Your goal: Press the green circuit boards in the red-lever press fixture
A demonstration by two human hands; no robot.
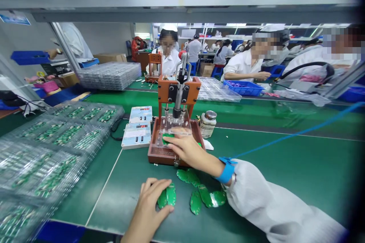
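Resting in the press fixture (195, 89): my right hand (189, 150), laid over the base from the near right side, its fingertips on one seated board (167, 139).
Right fingers: partly extended and slightly spread; the thumb is hidden from me, so I cannot tell whether the board is gripped or only touched.
Left hand (151, 205): low on the green bench (111, 197), in front of the fixture.
Left fingers: curved into a wide C, tips at the far edge and thumb by the near edge of two overlapping boards (171, 194); I cannot tell whether they grip.
Loose boards (195, 202): a scattered group of green pieces, flat on the bench, between the left hand and the right sleeve (256, 190), some overlapping.
Fixture: orange frame, red-knobbed lever (180, 57) upright, clear plate above the brown base (155, 158).
Wrist strap (226, 171): blue, on the right wrist, its blue cord (288, 136) running off to the right.
Display boxes (136, 140): two, one behind the other, left of the fixture, red digits lit.
Jar (208, 125): upright, just right of the fixture.
Clear trays (92, 157): along the left, filled with green parts.
Opposite side: a co-worker (170, 60) in white behind a second orange press (155, 60).
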